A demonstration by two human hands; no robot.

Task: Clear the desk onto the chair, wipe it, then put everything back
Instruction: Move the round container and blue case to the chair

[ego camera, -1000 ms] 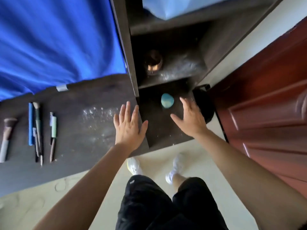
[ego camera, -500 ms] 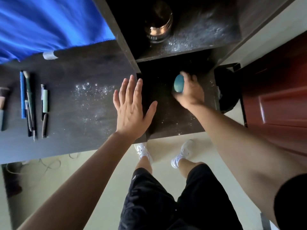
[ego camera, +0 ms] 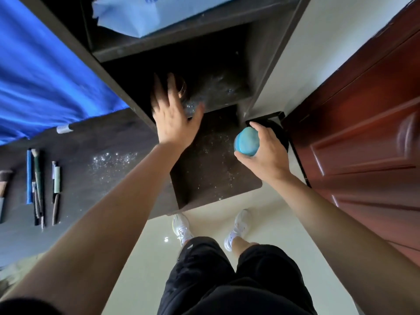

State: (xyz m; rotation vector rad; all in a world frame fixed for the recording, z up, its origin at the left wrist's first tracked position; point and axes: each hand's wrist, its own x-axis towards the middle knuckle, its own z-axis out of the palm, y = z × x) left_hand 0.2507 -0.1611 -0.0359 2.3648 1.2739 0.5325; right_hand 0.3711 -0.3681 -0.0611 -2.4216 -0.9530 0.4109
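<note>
1. Two bare hands are in view over a dark tabletop [ego camera: 118, 137], which runs under a dark shelf unit [ego camera: 263, 64].
2. Right hand [ego camera: 267, 153]: fingers and thumb are curled round a teal round item [ego camera: 246, 143]. The item is held clear of the surface, above the right end of the tabletop and just beside a black object [ego camera: 283, 137] near the door [ego camera: 363, 137].
3. Left hand [ego camera: 175, 120]: fingers are spread wide and hold nothing. It reaches into the lowest shelf compartment and is blurred.
4. Left fingertips lie in front of a glass jar [ego camera: 182, 90] standing in that compartment. Whether they touch it cannot be told.
5. Glittery specks [ego camera: 113, 159] are scattered on the tabletop, with more on the right end and on the compartment floor.
6. Far left of the tabletop: brushes [ego camera: 37, 185], a blue stick [ego camera: 28, 176] and a pale green-handled tool [ego camera: 56, 180] lie side by side, well apart from both hands. One thicker brush [ego camera: 4, 185] lies at the frame edge.
7. Blue cloth [ego camera: 45, 64] hangs behind the tabletop. A light blue bag [ego camera: 147, 17] sits on the shelf above the jar.
8. Person stands on a pale floor [ego camera: 141, 258] in black shorts and white shoes [ego camera: 181, 228].
</note>
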